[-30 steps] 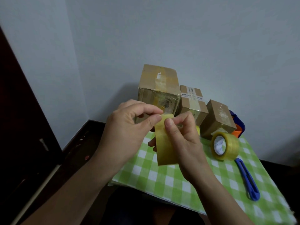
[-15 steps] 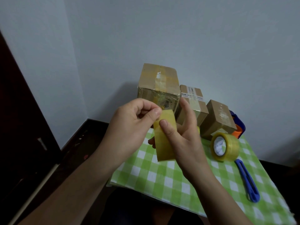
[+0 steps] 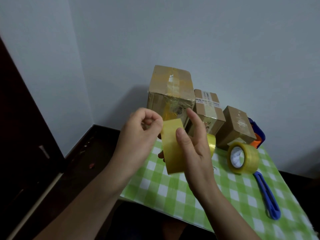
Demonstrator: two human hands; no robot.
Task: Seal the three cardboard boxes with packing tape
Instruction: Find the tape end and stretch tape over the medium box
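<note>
Three taped cardboard boxes stand against the wall: a large box (image 3: 170, 94), a middle box (image 3: 207, 108) and a small box (image 3: 237, 127). In front of them I hold a yellow packing tape roll (image 3: 171, 149) in the air, edge toward me. My right hand (image 3: 195, 153) grips it, thumb on its outer face, forefinger pointing straight up. My left hand (image 3: 138, 135) is curled, its thumb and forefinger pinched at the roll's upper left edge. Whether a loose tape end is lifted cannot be seen.
A second tape roll (image 3: 243, 157) stands on the green checked cloth (image 3: 155, 184), with a blue utility knife (image 3: 266, 196) lying in front of it. An orange and blue dispenser (image 3: 258, 137) sits behind the small box. Dark table (image 3: 86, 161) lies left, wall behind.
My right forefinger has lifted off the roll and straightened upward. My left fingers have slid from the top of the roll to its upper left edge.
</note>
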